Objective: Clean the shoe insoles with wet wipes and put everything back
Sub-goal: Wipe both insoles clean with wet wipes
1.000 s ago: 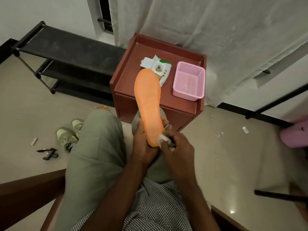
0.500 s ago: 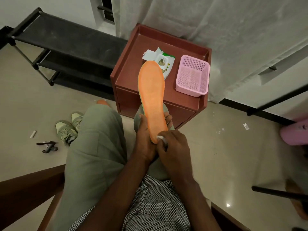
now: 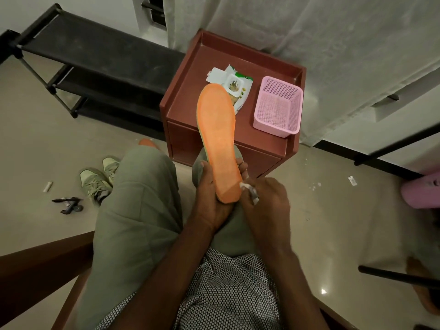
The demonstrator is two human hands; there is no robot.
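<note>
My left grip clamps the orange foam insole at its heel; right grip pinches a crumpled white wet wipe against it. Wipes packet print beyond: unreadable.

dim, warm indoor light | small glare spot on floor | wide-angle bending at edges | mild softness throughout

A matt, foam-like orange insole, a glossy plastic wipes packet and perforated pink plastic basket on the smooth reddish wood-look cabinet, above glossy floor tiles.
</note>
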